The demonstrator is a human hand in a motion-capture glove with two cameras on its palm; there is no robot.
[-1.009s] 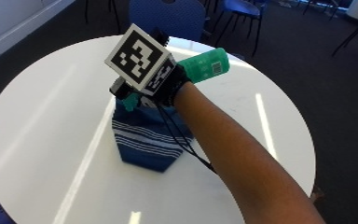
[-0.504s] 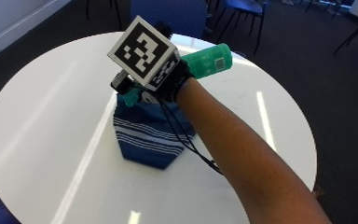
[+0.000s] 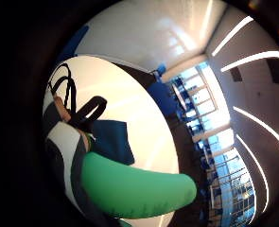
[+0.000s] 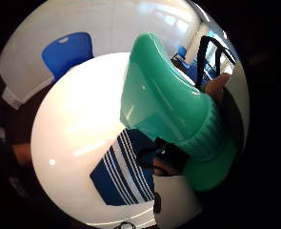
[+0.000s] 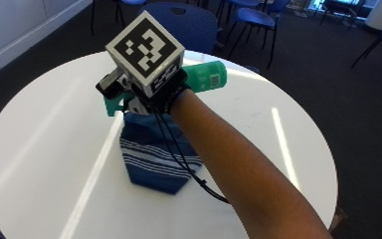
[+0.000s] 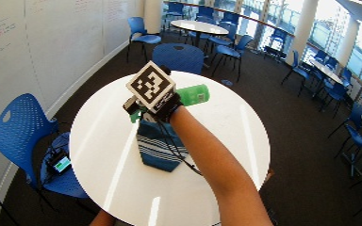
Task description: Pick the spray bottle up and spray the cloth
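Bright daylight comes from the far-right windows (image 6: 357,52). Glare streaks cross the white table (image 5: 39,149), and a sheen sits on the spray bottle (image 4: 164,90) my right hand (image 5: 163,93) grips.

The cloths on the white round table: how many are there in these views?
1. A single blue striped cloth lies on the round table, below the gloved right hand, which holds the green spray bottle. The arm could hide something small.
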